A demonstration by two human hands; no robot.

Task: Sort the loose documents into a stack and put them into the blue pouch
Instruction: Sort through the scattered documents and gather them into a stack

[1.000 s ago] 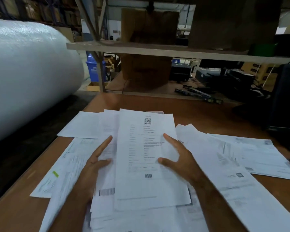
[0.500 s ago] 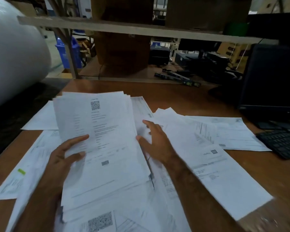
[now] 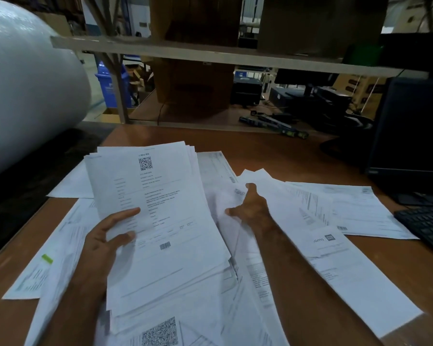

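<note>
At the far left a large white roll (image 3: 28,96) is lying along the edge of the table (image 3: 273,151), and loose sheets (image 3: 48,265) are spreading over the wood beside it, one of them carrying a small green sticker (image 3: 47,258). Just right of these, the left hand (image 3: 105,240) is gripping a gathered stack (image 3: 160,221) of documents at its left edge, thumb lying across the printed top page and the other fingers curled behind, so the stack is tilting up off the table. Its top sheet is showing a QR code near the head and a barcode low down. Under the stack's lower edge more pages are lying in a heap, one with a big QR code (image 3: 160,333) at the bottom of the view. To the right of the stack, the right hand (image 3: 250,208) is resting on the scattered papers (image 3: 323,221) with its fingers curled, pinching the edge of a sheet there; it is not touching the stack. Further right a black keyboard (image 3: 425,226) is sitting on the table below a dark monitor (image 3: 410,131). The blue pouch is not showing anywhere in this view.

Compared with half a second ago, the left hand is keeping its hold on the stack, while the right hand's fingers, then spread flat over the loose papers, are now closing on one.
</note>
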